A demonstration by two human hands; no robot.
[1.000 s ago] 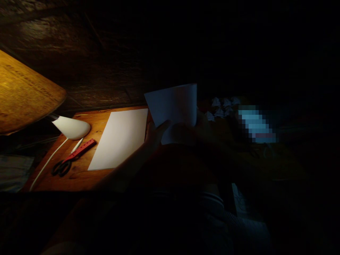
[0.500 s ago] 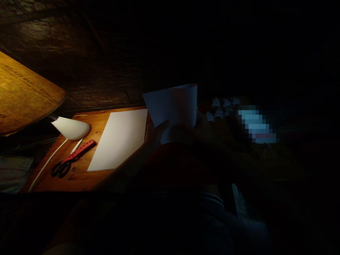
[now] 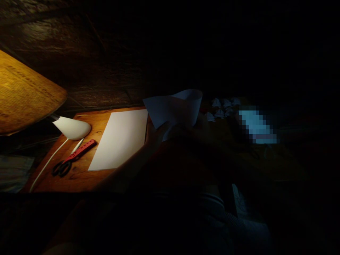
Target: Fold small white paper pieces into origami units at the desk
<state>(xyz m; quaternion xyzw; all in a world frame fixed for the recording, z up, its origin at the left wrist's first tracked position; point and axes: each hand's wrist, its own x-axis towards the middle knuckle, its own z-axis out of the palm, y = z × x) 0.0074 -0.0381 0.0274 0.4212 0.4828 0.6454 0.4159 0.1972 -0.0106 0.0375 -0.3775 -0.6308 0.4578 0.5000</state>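
A sheet of paper (image 3: 170, 108) is held up in deep shadow, its right side curling over in a loose loop. My left hand (image 3: 157, 131) is closed on its lower left part, thumb lying against the sheet. At the lower right, my right hand (image 3: 195, 129) grips the same sheet, though its fingers are very dim. Just left of my left hand, flat white paper (image 3: 120, 138) lies on the wooden table (image 3: 79, 179) in lamplight. Right of my right hand sit several small folded paper pieces (image 3: 219, 112).
On the left stands a lamp with a yellow shade (image 3: 26, 94) and white base (image 3: 73, 128), its cord running to the near edge. Black-handled scissors with a red blade cover (image 3: 79, 150) lie by it. A blurred bright screen (image 3: 257, 125) is at right; a dark wall (image 3: 66, 71) rises behind.
The held sheet's right side has opened into a wider loop, and its top edge has dropped a little. Both hands keep their hold; the things on the table stay put.
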